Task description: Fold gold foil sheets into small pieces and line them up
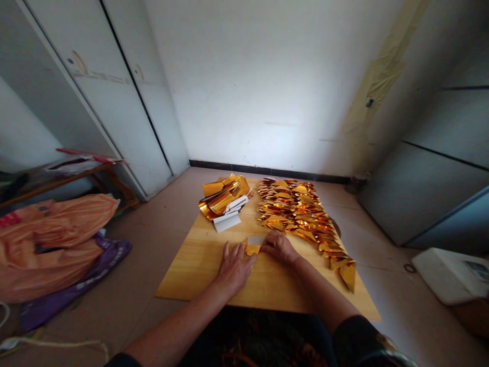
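Note:
A small piece of gold foil paper (252,250), partly folded, lies on the wooden board (198,260) between my two hands. My left hand (234,269) rests at its left side, thumb and fingers around that edge and holding it against the board. At the right edge, the bent fingers of my right hand (280,248) pinch the foil. A pale patch shows just behind the piece; I cannot tell whether it is its underside. My fingers hide both ends of the fold.
Loose gold foil sheets (221,196) with white-backed pieces (228,221) lie at the board's back left. Rows of folded gold foil pieces (294,204) run along its right side. An orange bag (57,239) is on the left; a white box (451,275) stands right.

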A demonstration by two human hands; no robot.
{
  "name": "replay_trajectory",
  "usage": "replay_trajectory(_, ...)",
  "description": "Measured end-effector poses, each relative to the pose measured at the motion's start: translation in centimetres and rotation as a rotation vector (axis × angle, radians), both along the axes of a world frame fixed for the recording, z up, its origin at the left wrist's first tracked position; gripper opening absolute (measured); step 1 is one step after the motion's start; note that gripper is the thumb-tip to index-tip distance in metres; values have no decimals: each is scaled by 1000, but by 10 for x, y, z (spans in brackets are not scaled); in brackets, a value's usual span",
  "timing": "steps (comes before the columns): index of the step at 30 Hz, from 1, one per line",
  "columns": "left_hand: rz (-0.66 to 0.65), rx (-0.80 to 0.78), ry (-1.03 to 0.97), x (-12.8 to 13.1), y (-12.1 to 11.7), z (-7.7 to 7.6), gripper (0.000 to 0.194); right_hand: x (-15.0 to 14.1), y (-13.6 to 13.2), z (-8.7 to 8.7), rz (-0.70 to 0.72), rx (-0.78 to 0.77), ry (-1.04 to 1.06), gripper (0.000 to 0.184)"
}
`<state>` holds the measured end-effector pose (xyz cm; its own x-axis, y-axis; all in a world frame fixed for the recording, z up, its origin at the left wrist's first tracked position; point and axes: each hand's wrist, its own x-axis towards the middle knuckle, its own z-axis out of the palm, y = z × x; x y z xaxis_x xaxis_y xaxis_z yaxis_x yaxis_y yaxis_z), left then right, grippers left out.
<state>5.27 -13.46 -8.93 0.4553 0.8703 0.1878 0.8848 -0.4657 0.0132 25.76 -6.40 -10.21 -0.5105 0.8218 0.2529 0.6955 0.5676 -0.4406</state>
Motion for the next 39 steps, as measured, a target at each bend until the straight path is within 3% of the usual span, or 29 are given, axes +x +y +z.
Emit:
replay_trajectory(9,7,-49,24,2,0,2,26,-14,1,21,-165,-183,-155,5)
replay_trajectory(14,10,-47,49,3,0,1,28,-19,1,27,-215,-208,-258,7)
replay_trajectory(19,7,-35,37,6,-1,-1,41,-20,2,28,-191,-168,-308,11)
replay_trajectory(25,45,-39,45,9,-1,-8,43,-17,6,22,-85,-88,-363,16)
replay_trajectory(32,53,-70,26,9,-3,-7,43,5,14,5,111,-89,-111,5)
replay_trajectory(39,49,-74,17,8,-3,-7,43,9,19,-2,120,-123,-69,6)
